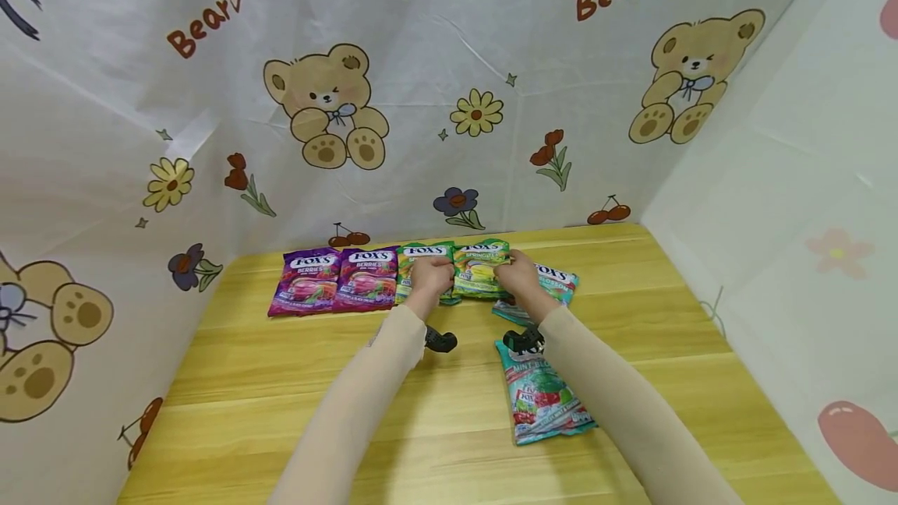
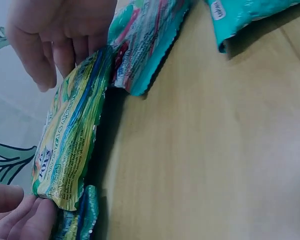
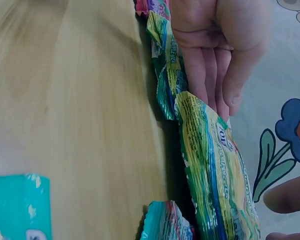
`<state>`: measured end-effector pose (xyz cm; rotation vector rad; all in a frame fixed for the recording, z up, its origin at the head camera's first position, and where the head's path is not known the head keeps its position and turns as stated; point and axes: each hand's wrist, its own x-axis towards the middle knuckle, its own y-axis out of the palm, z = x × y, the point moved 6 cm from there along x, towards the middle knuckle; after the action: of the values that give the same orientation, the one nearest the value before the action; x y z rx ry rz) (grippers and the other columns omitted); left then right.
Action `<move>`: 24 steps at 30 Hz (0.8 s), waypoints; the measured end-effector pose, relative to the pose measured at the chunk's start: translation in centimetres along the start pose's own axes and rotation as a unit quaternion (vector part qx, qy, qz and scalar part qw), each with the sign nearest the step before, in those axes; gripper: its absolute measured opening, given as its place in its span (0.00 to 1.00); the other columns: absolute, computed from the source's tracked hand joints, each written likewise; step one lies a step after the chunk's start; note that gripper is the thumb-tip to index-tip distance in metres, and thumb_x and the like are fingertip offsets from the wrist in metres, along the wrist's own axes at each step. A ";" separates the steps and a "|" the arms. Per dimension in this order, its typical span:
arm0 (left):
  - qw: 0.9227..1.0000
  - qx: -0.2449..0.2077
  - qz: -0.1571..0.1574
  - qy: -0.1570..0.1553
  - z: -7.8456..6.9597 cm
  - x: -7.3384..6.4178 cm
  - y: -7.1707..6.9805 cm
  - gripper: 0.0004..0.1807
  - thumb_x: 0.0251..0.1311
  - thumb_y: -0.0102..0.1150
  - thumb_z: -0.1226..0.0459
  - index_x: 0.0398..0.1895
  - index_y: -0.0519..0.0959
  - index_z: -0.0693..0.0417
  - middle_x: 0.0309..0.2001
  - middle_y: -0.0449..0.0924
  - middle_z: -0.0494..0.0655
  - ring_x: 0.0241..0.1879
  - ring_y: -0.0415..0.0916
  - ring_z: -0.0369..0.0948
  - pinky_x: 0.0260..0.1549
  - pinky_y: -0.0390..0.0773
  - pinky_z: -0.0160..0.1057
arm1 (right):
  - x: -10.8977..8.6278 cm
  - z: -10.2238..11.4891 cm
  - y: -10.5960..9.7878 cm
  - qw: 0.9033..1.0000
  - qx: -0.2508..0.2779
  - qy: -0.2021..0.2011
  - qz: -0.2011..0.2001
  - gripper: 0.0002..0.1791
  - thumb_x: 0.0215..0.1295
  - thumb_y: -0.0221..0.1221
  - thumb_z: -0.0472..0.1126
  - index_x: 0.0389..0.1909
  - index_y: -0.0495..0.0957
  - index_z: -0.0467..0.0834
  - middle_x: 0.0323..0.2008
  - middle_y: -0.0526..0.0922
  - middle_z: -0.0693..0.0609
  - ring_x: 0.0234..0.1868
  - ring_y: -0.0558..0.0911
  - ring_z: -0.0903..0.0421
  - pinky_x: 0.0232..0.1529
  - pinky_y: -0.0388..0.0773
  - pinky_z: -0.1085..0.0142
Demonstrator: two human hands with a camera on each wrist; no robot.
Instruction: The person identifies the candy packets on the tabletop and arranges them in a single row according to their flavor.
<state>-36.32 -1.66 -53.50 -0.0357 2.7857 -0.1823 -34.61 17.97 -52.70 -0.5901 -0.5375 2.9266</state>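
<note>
A yellow-green Fox's candy bag is held between both hands, its printed back showing in both wrist views. The left hand grips its left side edge, in front of a green candy bag. On the opposite edge, the right hand holds the bag with its fingers partly hidden behind it. Two purple berry candy bags continue the row to the left. Behind the right hand, a teal candy bag shows in part, close beside the yellow-green one.
Another teal mint candy bag lies on the wooden tabletop, partly under the right forearm. A white cloth with printed bears hangs along the table's back edge. Similar cloth panels rise at both sides.
</note>
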 end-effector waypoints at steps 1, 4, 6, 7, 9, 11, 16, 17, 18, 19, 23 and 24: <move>1.000 -0.005 0.003 0.002 0.1 -0.1 0.0 0.20 0.71 0.59 0.69 0.65 0.80 0.61 0.65 0.78 0.59 0.61 0.80 0.53 0.56 0.85 0.47 | -0.1 -0.1 -0.2 1.000 0.008 -0.003 -0.003 0.39 0.74 0.52 0.35 0.83 0.50 0.43 0.79 0.57 0.37 0.37 0.76 0.51 0.34 0.67 0.59; 1.000 -0.013 0.008 0.007 0.4 -0.4 0.0 0.21 0.72 0.59 0.68 0.66 0.79 0.60 0.66 0.78 0.57 0.62 0.79 0.53 0.57 0.85 0.46 | -0.2 -0.5 -0.6 0.999 0.032 -0.012 -0.007 0.37 0.75 0.51 0.36 0.82 0.51 0.44 0.80 0.57 0.38 0.54 0.76 0.44 0.37 0.66 0.58; 1.000 -0.012 0.011 0.008 0.6 -0.6 0.0 0.21 0.73 0.59 0.67 0.67 0.78 0.58 0.66 0.78 0.56 0.63 0.78 0.52 0.58 0.84 0.47 | -0.3 -0.7 -0.8 0.999 0.042 -0.015 -0.004 0.37 0.76 0.51 0.36 0.82 0.51 0.44 0.80 0.57 0.38 0.59 0.75 0.42 0.37 0.66 0.58; 1.000 -0.012 0.013 0.009 0.7 -0.7 0.0 0.21 0.73 0.58 0.66 0.68 0.78 0.57 0.67 0.78 0.55 0.64 0.78 0.51 0.58 0.84 0.47 | -0.3 -0.7 -0.8 0.999 0.046 -0.018 0.000 0.37 0.76 0.51 0.36 0.82 0.51 0.44 0.80 0.57 0.38 0.57 0.74 0.41 0.37 0.66 0.58; 1.000 -0.018 0.018 0.010 0.8 -1.0 -0.1 0.22 0.73 0.58 0.67 0.69 0.77 0.57 0.66 0.79 0.54 0.65 0.77 0.50 0.60 0.82 0.49 | -0.3 -0.6 -0.9 0.999 0.041 -0.022 0.009 0.37 0.77 0.51 0.36 0.83 0.50 0.44 0.80 0.56 0.38 0.55 0.75 0.43 0.37 0.66 0.59; 0.999 -0.024 0.022 0.012 0.9 -1.2 -0.1 0.23 0.73 0.57 0.69 0.70 0.76 0.57 0.66 0.79 0.54 0.65 0.77 0.50 0.61 0.82 0.49 | -0.4 -0.5 -0.8 0.999 0.037 -0.026 0.015 0.37 0.76 0.51 0.37 0.83 0.50 0.45 0.81 0.56 0.38 0.48 0.76 0.46 0.36 0.67 0.59; 0.999 -0.026 0.027 0.026 0.9 -1.5 -0.2 0.23 0.73 0.55 0.70 0.70 0.75 0.58 0.65 0.81 0.54 0.63 0.78 0.50 0.51 0.84 0.42 | -0.6 -0.2 -0.8 0.998 0.038 -0.034 0.022 0.36 0.76 0.49 0.35 0.83 0.51 0.45 0.81 0.55 0.37 0.26 0.70 0.60 0.30 0.64 0.62; 0.999 -0.024 0.027 0.028 0.9 -1.6 -0.2 0.24 0.73 0.55 0.70 0.70 0.75 0.58 0.65 0.81 0.54 0.63 0.78 0.50 0.45 0.82 0.39 | -0.7 -0.2 -0.9 0.998 0.042 -0.035 0.019 0.36 0.76 0.48 0.34 0.82 0.52 0.45 0.80 0.56 0.37 0.25 0.69 0.61 0.28 0.64 0.63; 0.999 -0.022 0.028 0.030 0.9 -1.7 -0.2 0.24 0.73 0.55 0.70 0.70 0.75 0.58 0.65 0.81 0.54 0.63 0.78 0.50 0.42 0.80 0.38 | -0.8 -0.2 -1.0 0.998 0.048 -0.038 0.014 0.35 0.76 0.46 0.32 0.82 0.53 0.44 0.80 0.57 0.37 0.26 0.73 0.60 0.26 0.63 0.64; 0.999 -0.017 0.027 0.033 0.9 -1.9 -0.2 0.24 0.72 0.55 0.70 0.70 0.75 0.58 0.65 0.81 0.54 0.63 0.77 0.50 0.38 0.76 0.37 | -0.9 -0.3 -1.2 0.998 0.056 -0.042 0.009 0.33 0.77 0.46 0.32 0.81 0.55 0.43 0.79 0.58 0.37 0.32 0.77 0.59 0.25 0.62 0.65; 0.999 0.003 0.020 0.046 1.1 -2.6 -0.4 0.22 0.72 0.56 0.70 0.67 0.78 0.58 0.62 0.83 0.55 0.65 0.78 0.49 0.39 0.78 0.35 | -1.5 -0.7 -2.3 0.995 0.085 -0.059 -0.009 0.28 0.78 0.47 0.32 0.77 0.63 0.40 0.76 0.65 0.38 0.56 0.77 0.44 0.25 0.64 0.68; 0.998 0.013 0.019 0.050 1.2 -2.8 -0.4 0.21 0.72 0.57 0.68 0.66 0.79 0.58 0.61 0.84 0.54 0.64 0.79 0.49 0.42 0.81 0.36 | -1.7 -0.9 -2.8 0.994 0.089 -0.064 -0.012 0.27 0.78 0.48 0.32 0.76 0.65 0.39 0.75 0.67 0.38 0.60 0.76 0.41 0.26 0.64 0.68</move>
<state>-33.27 -2.03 -53.56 0.0344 2.8802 -0.2168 -32.59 20.55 -51.90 -0.3749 -0.2882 2.9606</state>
